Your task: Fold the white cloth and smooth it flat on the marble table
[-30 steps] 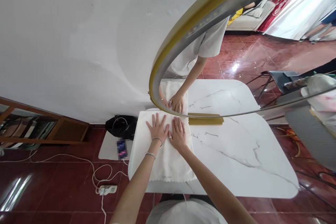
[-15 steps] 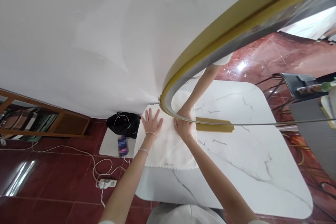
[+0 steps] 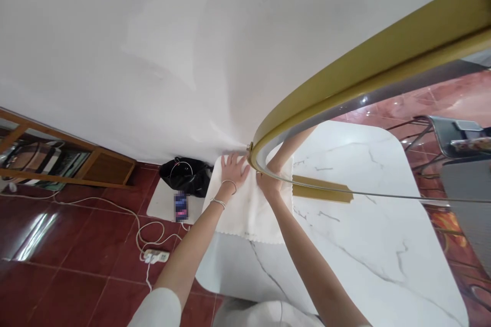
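My left hand (image 3: 235,172) spread on white cloth (image 3: 247,214), right hand (image 3: 267,184) apart, grip unclear, wooden shelf (image 3: 109,167) holding assorted items (image 3: 42,157), nine o'clock

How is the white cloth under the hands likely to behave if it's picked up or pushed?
The white cloth is probably floppy: soft creases run through it, so a lifted corner would likely droop. Lying thin against the table, it seems light for its size. Pushed, it might bunch, since the left hand rests spread on it.

White scalloped cloth (image 3: 251,214), creased, spread on table (image 3: 360,237)
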The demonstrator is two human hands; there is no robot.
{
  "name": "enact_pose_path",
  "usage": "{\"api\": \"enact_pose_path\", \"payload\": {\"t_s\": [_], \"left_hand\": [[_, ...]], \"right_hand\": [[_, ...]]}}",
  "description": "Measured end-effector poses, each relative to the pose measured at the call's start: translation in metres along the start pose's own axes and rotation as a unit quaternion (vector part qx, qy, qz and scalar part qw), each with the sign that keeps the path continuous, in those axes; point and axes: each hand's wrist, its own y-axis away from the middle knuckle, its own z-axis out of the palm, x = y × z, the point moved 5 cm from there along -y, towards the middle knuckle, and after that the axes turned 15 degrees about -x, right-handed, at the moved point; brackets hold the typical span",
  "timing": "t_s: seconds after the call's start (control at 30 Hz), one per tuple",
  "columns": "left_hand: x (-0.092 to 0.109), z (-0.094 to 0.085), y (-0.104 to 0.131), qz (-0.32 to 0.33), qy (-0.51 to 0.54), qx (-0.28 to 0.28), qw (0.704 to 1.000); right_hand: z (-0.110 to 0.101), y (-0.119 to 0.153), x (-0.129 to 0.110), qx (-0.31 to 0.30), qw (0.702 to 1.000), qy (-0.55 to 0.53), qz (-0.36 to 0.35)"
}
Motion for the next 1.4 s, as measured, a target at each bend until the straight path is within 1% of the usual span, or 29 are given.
{"api": "enact_pose_path", "payload": {"t_s": [0.1,0.17,0.27,0.33,0.37,0.43,0.53,0.6,0.63,0.67,0.7,0.73,0.77,0.83,0.97,1.03,1.1,1.17,1.23,1.33,1.4], "left_hand": [[-0.002,-0.002,0.002,-0.018,-0.001,0.007,1.000],[-0.006,-0.005,0.006,-0.037,0.001,0.015,0.999],[-0.015,-0.009,0.016,-0.056,0.009,0.021,0.998],[-0.017,-0.009,0.033,-0.056,0.014,0.030,0.998],[-0.016,-0.007,0.046,-0.054,0.017,0.036,0.998],[-0.010,0.001,0.083,-0.050,0.018,0.044,0.998],[0.003,0.022,0.154,-0.055,0.005,0.038,0.998],[0.010,0.036,0.196,-0.063,-0.009,0.032,0.997],[0.013,0.041,0.210,-0.064,-0.014,0.028,0.997],[0.014,0.044,0.218,-0.064,-0.018,0.024,0.998],[0.014,0.045,0.221,-0.062,-0.019,0.020,0.998],[0.012,0.044,0.217,-0.058,-0.020,0.015,0.998],[0.010,0.042,0.208,-0.054,-0.019,0.011,0.998],[0.002,0.032,0.180,-0.047,-0.017,0.004,0.999],[-0.012,0.010,0.114,-0.028,-0.017,-0.003,0.999],[-0.017,0.002,0.092,-0.026,-0.019,-0.003,0.999],[-0.021,-0.002,0.081,-0.029,-0.024,0.000,0.999],[-0.026,-0.002,0.081,-0.035,-0.027,0.005,0.999],[-0.033,0.000,0.089,-0.051,-0.021,0.010,0.998],[-0.045,0.003,0.111,-0.084,0.005,0.012,0.996],[-0.049,0.007,0.131,-0.095,0.015,0.015,0.995]], "right_hand": [[-0.003,-0.007,-0.007,-0.013,1.000,-0.005,0.021],[-0.010,-0.006,-0.017,-0.011,1.000,-0.007,0.003],[-0.020,0.006,-0.032,0.003,0.999,-0.008,-0.045],[-0.023,0.025,-0.040,0.012,0.997,-0.008,-0.080],[-0.024,0.039,-0.042,0.015,0.995,-0.007,-0.094],[-0.023,0.075,-0.044,0.023,0.992,-0.004,-0.126],[-0.015,0.143,-0.042,0.037,0.984,0.018,-0.176],[-0.008,0.182,-0.036,0.026,0.983,0.028,-0.178],[-0.005,0.196,-0.033,0.018,0.984,0.031,-0.173],[-0.003,0.205,-0.031,0.011,0.986,0.032,-0.166],[-0.002,0.209,-0.029,0.009,0.987,0.032,-0.159],[-0.003,0.208,-0.028,0.010,0.988,0.032,-0.152],[-0.004,0.201,-0.028,0.015,0.989,0.031,-0.146],[-0.008,0.177,-0.030,0.026,0.991,0.029,-0.131],[-0.016,0.113,-0.037,0.035,0.996,0.020,-0.084],[-0.020,0.088,-0.041,0.040,0.997,0.008,-0.060],[-0.021,0.074,-0.045,0.047,0.998,-0.003,-0.044],[-0.021,0.068,-0.050,0.054,0.997,-0.008,-0.046],[-0.018,0.068,-0.058,0.053,0.996,-0.005,-0.073],[-0.011,0.080,-0.070,0.026,0.991,0.006,-0.131],[-0.006,0.097,-0.078,0.008,0.986,0.010,-0.168]]}}
